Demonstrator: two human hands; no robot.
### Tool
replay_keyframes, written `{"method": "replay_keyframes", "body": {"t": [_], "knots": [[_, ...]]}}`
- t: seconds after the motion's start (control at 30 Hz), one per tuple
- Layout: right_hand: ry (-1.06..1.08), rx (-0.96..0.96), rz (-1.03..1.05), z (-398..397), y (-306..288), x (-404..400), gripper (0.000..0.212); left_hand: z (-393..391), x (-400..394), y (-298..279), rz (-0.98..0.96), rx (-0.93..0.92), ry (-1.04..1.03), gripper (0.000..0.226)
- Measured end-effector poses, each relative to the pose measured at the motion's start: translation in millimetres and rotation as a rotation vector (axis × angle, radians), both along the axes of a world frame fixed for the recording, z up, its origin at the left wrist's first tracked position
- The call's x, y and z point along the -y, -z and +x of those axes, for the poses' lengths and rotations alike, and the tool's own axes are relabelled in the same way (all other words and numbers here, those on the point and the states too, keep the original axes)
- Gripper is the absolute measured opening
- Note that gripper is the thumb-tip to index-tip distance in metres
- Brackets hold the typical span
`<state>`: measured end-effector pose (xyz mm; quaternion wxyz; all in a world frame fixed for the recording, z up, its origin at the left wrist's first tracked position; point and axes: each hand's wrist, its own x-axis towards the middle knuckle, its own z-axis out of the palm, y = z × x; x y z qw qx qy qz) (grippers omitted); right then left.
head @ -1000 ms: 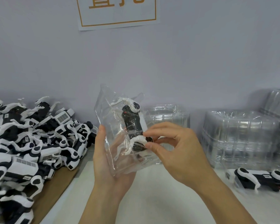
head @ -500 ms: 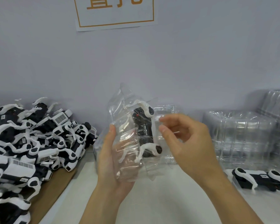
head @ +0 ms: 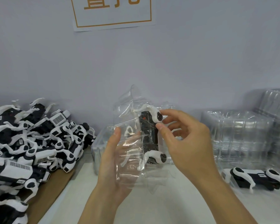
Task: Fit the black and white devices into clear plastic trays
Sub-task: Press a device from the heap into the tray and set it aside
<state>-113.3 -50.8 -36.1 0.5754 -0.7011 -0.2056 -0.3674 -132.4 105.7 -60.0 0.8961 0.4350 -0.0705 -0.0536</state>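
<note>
**Device in tray, both hands on it, held above the counter**

Left hand (head: pixel 116 160) is palm-up under the clear tray (head: pixel 131 152), thumb up along its left edge, fingers curled behind the plastic and gripping it. Tray is roughly upright, tilted slightly, clear of the counter (head: pixel 160 204).

Black and white device (head: pixel 149 136) stands vertically in the right part of the tray: black body in the middle, one white end cap at top, another at bottom. Can't tell through the glare whether it's fully seated in the pocket.

Right hand (head: pixel 184 141) is at the upper end of the device. Index fingertip and thumb sit on either side of the top white cap, pinching it; the other fingers are loosely curled behind.

Around it:
- Left: big heap of loose devices (head: pixel 31 143), tangled, some with barcode labels facing up, lying on brown cardboard (head: pixel 55 188).
- Directly behind the hands: stack of empty trays (head: pixel 98 152), against the wall.
- Right: larger tray stack (head: pixel 236 136), with more behind it at the frame edge.
- Near right, in front of that stack: one device lying flat (head: pixel 257 177) on the counter, apparently in a tray, blurred.
- Wall: paper sign (head: pixel 113 12) with orange border and characters, top cropped.
</note>
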Motion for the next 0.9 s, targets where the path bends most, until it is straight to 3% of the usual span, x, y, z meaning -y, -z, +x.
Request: {"method": "replay_keyframes", "body": {"t": [0.17,0.37,0.5,0.63,0.7,0.77,0.9], "knots": [[-0.028,-0.034,-0.014,-0.3,0.5,0.8,0.023,0.8,-1.8,1.0,0.032,-0.021,-0.022,0.065],[-0.064,-0.069,-0.040,-0.7,-0.6,2.7,0.023,-6.0,1.8,-8.2,0.096,-0.036,-0.139,0.053],[-0.073,-0.120,-0.036,-1.5,-6.8,10.3,0.021,-7.2,9.8,-14.5,0.263,0.053,-0.274,0.059],[-0.066,-0.224,-0.059,-5.0,-19.1,27.1,0.019,-10.4,17.3,-20.2,0.394,0.186,-0.284,0.050],[-0.063,-0.323,-0.008,-7.0,-26.6,39.5,0.021,-8.8,18.7,-20.0,0.467,0.260,-0.315,0.061],[-0.045,-0.466,0.018,-9.5,-34.9,54.3,0.024,-6.3,21.8,-18.6,0.543,0.344,-0.345,0.057],[0.026,-0.622,-0.276,-17.0,-35.5,88.9,0.032,-1.5,30.9,-7.9,0.674,0.377,-0.388,0.053]]}}
